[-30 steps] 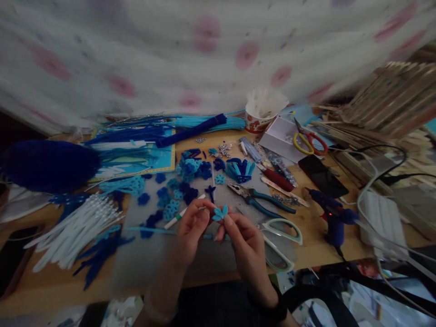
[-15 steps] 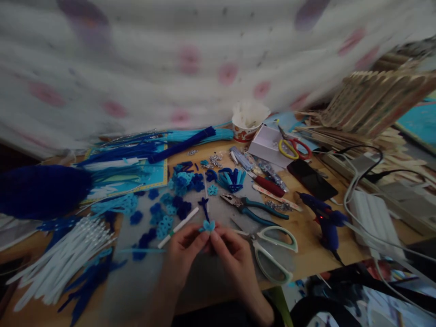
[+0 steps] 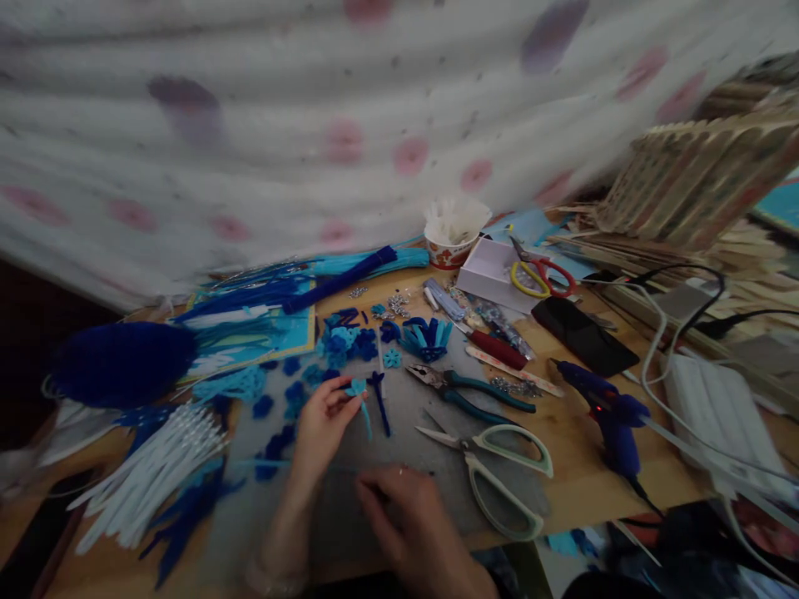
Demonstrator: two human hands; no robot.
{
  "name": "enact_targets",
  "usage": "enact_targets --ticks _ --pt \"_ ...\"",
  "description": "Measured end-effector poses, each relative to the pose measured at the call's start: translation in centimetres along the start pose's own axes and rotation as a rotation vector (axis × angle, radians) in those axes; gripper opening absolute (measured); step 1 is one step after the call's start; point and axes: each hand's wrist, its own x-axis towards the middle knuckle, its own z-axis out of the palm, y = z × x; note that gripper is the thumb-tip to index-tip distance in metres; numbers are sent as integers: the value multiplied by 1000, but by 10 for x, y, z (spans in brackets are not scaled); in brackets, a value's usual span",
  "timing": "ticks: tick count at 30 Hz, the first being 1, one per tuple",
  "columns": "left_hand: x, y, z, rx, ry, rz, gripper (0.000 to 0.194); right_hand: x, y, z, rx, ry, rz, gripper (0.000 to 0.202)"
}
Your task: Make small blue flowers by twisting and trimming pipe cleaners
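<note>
Left hand (image 3: 318,428): thumb and fingertips pinched on a little light-blue fuzzy flower, held up over the grey mat (image 3: 409,433).
Light-blue flower (image 3: 356,388): up in that pinch, with its thin stem (image 3: 367,422) hanging down on the right-hand side of the fingers.
Right hand (image 3: 409,507): well apart from the left, low over the near part of the mat, fingers curled. Kinda blurry, so can't tell if there's anything in it.
Dark-blue stemmed piece (image 3: 380,404): on the mat, just right of the held flower.
Pliers (image 3: 450,380): teal handles, lying farther right with the tips a bit apart.
White-handled scissors (image 3: 465,447): right of the hands, blades spread, nearer the person than the pliers.
Glue gun (image 3: 605,408): blue, over on the wooden table (image 3: 574,466), little red light on.
Loose flowers (image 3: 296,399): a bunch of blue ones scattered beyond and left of the left hand.
White pipe cleaners (image 3: 153,478): fanned out in a pile, far left.
</note>
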Motion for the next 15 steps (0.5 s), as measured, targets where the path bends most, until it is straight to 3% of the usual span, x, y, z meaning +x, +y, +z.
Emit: enact_targets --ticks 7,11,15 --pt "8 -8 16 190 55 82 33 -2 5 -16 -12 -52 6 23" --pt "5 -6 20 303 100 114 29 -3 11 -22 -15 -35 -63 25" --pt "-4 -5 24 448 173 133 36 -9 22 -20 23 81 -86 21"
